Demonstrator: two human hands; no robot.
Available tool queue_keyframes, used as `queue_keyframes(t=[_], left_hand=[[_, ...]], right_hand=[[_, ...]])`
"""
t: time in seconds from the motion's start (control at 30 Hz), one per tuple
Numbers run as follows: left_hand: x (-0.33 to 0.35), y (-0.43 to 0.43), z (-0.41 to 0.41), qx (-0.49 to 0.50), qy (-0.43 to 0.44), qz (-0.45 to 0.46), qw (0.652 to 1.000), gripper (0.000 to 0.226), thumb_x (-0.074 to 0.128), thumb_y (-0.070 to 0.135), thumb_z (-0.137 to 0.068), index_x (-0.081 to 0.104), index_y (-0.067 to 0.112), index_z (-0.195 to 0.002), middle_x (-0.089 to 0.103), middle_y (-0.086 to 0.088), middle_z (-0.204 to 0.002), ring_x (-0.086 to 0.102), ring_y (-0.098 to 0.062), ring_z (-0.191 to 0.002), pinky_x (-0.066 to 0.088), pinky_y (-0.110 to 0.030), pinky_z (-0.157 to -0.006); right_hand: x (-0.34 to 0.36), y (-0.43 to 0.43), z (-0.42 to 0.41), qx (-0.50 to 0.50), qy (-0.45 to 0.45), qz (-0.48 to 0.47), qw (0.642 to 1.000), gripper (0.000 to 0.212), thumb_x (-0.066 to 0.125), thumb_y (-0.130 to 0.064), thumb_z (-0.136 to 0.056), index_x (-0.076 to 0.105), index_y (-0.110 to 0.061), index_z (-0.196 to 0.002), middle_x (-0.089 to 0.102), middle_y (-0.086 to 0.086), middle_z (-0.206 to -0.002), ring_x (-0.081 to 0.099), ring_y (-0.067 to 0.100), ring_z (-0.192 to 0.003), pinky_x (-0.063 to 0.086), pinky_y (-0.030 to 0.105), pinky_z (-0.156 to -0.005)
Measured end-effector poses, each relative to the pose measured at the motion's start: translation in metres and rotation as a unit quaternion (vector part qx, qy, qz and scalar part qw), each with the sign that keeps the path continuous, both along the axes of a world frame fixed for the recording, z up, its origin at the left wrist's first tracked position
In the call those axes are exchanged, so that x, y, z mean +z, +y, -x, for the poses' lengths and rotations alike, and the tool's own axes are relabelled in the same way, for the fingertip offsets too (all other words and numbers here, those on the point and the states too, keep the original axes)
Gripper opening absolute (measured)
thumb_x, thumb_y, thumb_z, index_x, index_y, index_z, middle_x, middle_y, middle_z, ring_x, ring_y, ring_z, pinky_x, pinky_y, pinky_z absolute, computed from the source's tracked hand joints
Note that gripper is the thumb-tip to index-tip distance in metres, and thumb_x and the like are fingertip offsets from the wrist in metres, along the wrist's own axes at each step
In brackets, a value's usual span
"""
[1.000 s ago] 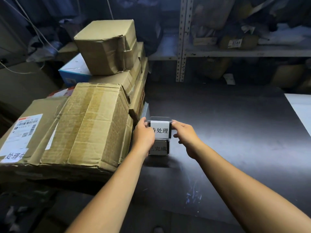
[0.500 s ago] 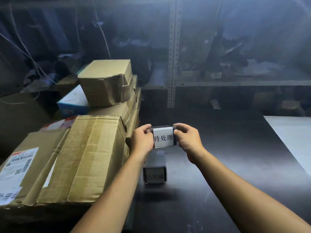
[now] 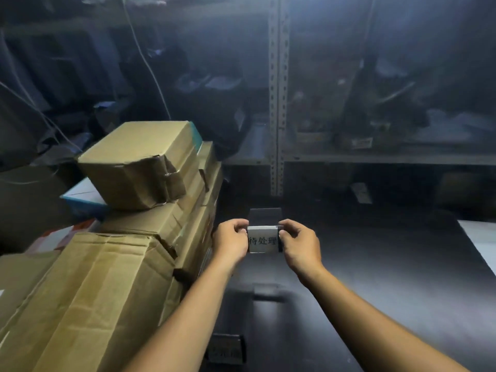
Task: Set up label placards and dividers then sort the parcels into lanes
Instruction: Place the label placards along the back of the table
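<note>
Being held up at the centre of the frame, over the dark counter (image 3: 389,277), is a clear placard (image 3: 262,240) printed with 待处理, facing the camera. It is being grasped at both side edges: its left edge is being pinched by the curled fingers (image 3: 239,227) of the left hand (image 3: 231,245), its right edge by those of the right hand (image 3: 301,247). A second placard (image 3: 226,349) is being borne by the counter at the bottom of the frame, near the cardboard parcels (image 3: 112,285) stacked along the left side.
</note>
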State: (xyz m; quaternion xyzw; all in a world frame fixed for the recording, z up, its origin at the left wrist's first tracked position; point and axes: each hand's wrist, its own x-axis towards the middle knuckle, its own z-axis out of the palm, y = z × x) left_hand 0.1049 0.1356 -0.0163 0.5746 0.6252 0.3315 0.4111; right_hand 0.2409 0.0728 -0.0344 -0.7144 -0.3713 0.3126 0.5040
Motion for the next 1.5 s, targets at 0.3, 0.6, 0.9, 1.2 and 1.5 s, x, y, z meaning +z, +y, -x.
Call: queue_keyframes(t=[0.3,0.6,0.9,1.2,1.5], left_hand=[[-0.029,0.090,-0.018,0.033,0.010,0.060,0.998,0.046,0.047,-0.005,-0.089,0.065,0.009,-0.129,0.066,-0.007,-0.127,0.063,-0.023,-0.111,0.053,-0.037,-0.097],[-0.079,0.133,-0.013,0.026,0.084,0.153,0.984,0.047,0.047,0.009,-0.095,0.054,0.012,-0.141,0.056,-0.011,-0.142,0.056,-0.031,-0.125,0.046,-0.036,-0.106],[-0.106,0.142,-0.011,0.000,0.022,0.209,0.978,0.071,0.045,0.001,-0.092,0.028,0.021,-0.158,0.036,-0.005,-0.159,0.036,-0.025,-0.144,0.028,-0.036,-0.119],[-0.108,0.155,-0.016,0.029,-0.060,0.215,0.974,0.075,0.035,-0.010,-0.094,0.021,0.023,-0.160,0.042,-0.007,-0.154,0.047,-0.022,-0.131,0.037,-0.029,-0.106],[-0.109,0.159,-0.014,-0.005,-0.052,0.204,0.978,0.077,0.030,-0.010,-0.095,0.018,0.029,-0.160,0.043,-0.005,-0.153,0.046,-0.014,-0.125,0.034,-0.022,-0.098]], right_hand=[[-0.034,0.095,-0.005,0.035,0.059,0.048,0.996,0.038,0.052,-0.004,-0.096,0.067,-0.026,-0.123,0.070,-0.009,-0.112,0.066,0.012,-0.105,0.056,0.036,-0.096],[-0.066,0.139,0.006,0.152,0.128,0.181,0.963,0.068,0.050,0.005,-0.098,0.028,-0.016,-0.160,0.042,0.008,-0.156,0.048,0.023,-0.136,0.046,0.025,-0.102],[-0.073,0.145,0.010,0.174,0.145,0.203,0.953,0.078,0.044,0.009,-0.099,0.016,-0.026,-0.162,0.051,0.005,-0.140,0.048,0.002,-0.071,0.042,0.012,-0.058],[-0.072,0.153,0.017,0.169,0.164,0.214,0.948,0.083,0.041,0.009,-0.099,0.007,-0.031,-0.163,0.046,-0.007,-0.129,0.054,0.021,-0.127,0.042,0.035,-0.108],[-0.083,0.159,0.016,0.171,0.169,0.228,0.944,0.089,0.040,0.012,-0.095,0.007,-0.038,-0.161,0.056,-0.017,-0.102,0.046,0.041,-0.138,0.036,0.050,-0.114]])
